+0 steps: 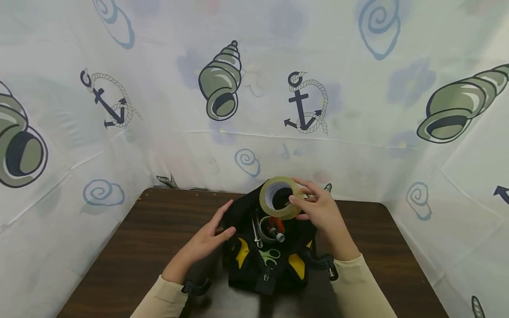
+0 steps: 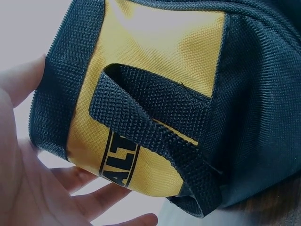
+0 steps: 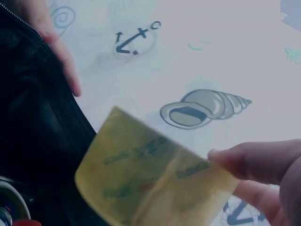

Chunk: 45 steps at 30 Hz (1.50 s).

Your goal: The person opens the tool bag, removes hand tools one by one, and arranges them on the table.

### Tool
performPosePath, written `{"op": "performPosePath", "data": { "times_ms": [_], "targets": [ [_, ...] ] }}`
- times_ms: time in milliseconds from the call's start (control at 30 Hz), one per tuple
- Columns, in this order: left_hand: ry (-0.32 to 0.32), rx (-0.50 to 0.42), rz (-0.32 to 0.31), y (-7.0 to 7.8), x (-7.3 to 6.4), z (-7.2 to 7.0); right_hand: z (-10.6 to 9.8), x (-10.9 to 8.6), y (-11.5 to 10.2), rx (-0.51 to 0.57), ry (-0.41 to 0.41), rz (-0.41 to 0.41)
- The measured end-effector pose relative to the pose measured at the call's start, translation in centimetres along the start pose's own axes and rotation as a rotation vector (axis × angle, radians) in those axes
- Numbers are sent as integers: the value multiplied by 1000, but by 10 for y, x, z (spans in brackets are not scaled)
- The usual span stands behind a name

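A roll of clear packing tape (image 1: 280,213) is held above a black and yellow tool bag (image 1: 246,276). My right hand (image 1: 322,212) pinches the roll by its right side, thumb at the inner core and fingers outside. The tape's yellowish side (image 3: 155,174) fills the lower middle of the right wrist view. My left hand (image 1: 203,240) rests against the bag's left end with fingers spread, thumb at the zipped edge. In the left wrist view, its fingers pass behind the yellow end panel (image 2: 160,37), which bears a black webbing loop (image 2: 136,108).
Inside the open bag sit green-handled scissors (image 1: 270,255), a metal tool (image 1: 256,232), a grey ring-shaped roll (image 1: 264,232) and a red and black item (image 1: 277,226). The bag stands on a dark wooden table (image 1: 151,243), with patterned white cloth (image 1: 266,101) around it.
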<state>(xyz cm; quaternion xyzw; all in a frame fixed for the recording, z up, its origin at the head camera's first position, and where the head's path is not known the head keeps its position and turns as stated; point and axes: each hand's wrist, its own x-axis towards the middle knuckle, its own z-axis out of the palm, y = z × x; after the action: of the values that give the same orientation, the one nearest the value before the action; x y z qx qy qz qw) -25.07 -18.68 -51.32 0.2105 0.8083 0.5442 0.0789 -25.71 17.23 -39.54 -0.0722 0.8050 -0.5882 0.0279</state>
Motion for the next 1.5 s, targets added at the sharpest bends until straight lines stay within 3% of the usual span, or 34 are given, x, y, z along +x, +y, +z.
{"op": "performPosePath", "data": {
  "times_ms": [167,400,667,833,1067,1367,1500],
  "targets": [
    [-13,-9,3,0,2,2,-17,-10,10,117,81,-33],
    [-2,13,-2,-3,2,3,-35,-24,20,302,270,-106],
    [3,24,-4,-4,1,4,-55,-39,47,414,483,-88],
    [14,24,-20,-5,3,5,-69,-34,72,409,507,-36],
    [8,30,-12,-6,5,7,-84,-16,109,319,514,98],
    [2,1,0,-9,6,9,-81,1,144,169,478,164],
    [3,-11,-5,-8,9,10,-78,8,161,154,477,178]
  ]
}}
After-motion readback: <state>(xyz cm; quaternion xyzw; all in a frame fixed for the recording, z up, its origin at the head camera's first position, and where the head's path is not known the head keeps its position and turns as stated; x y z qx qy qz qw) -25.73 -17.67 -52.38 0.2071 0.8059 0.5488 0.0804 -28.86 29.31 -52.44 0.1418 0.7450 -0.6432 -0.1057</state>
